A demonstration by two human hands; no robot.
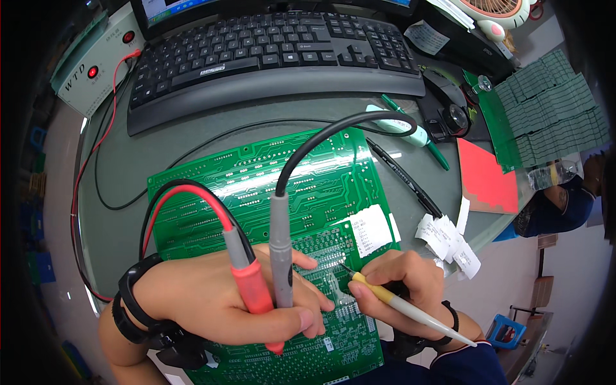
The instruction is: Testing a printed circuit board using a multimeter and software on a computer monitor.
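Observation:
A large green circuit board (250,170) lies on the desk under both hands. My left hand (212,295) rests over its lower left part, closed around a red test probe (251,285) and a grey test probe (280,244); their leads curve up and away, and their tips are hidden or hard to make out. My right hand (404,282) pinches a slim white-and-yellow pen-shaped tool (401,307). Its thin dark tip meets or hovers just above the rows of solder pads right of my left fingers; contact cannot be told. Beside it, a white paper slip (373,232) lies on the board.
Beyond the board stands a black keyboard (276,70) below a monitor. A white box with red lights (96,64) is at far left, a red lead plugged into it. Right of the board lie a black pen (404,176), a green-capped bottle-like marker (401,128), paper scraps (447,240) and stacked green boards (545,112).

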